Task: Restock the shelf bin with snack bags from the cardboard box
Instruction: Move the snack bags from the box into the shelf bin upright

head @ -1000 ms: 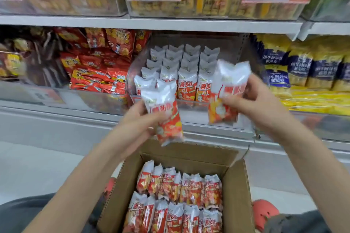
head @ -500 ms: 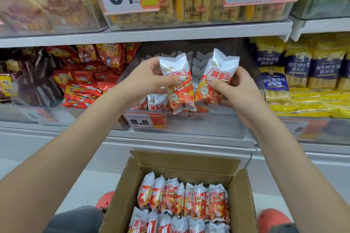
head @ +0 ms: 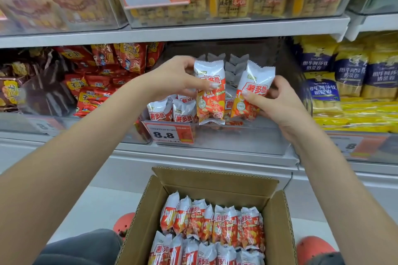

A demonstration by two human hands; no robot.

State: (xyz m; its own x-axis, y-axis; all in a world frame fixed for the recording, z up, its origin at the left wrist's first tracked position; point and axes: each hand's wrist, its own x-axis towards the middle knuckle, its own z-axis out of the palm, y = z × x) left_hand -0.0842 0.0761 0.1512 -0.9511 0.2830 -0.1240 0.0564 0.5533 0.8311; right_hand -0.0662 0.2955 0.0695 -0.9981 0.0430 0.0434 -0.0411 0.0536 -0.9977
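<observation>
- Progress: partway, by the look of it. Clear shelf bin (head: 237, 142) has rows of snack bags at back and left front; right front corner looks open.
- Cardboard box (head: 277, 217) on floor below has approx two full rows left, so plenty to move.
- Left hand (head: 172, 77) has grip pinched on left bag (head: 210, 97), upright, over bin front.
- Right hand (head: 277, 103) has grip pinched on right bag (head: 252, 90), tilted, just beside the other.
- Next, prob.: seat both in front row w/o toppling neighbours.
- Surroundings: store shelving w/ pale shelf edge (head: 172, 32), price tag (head: 170, 133) on bin front, red packs (head: 103, 84) left, yellow-blue packs (head: 349, 75) right, pale floor.
</observation>
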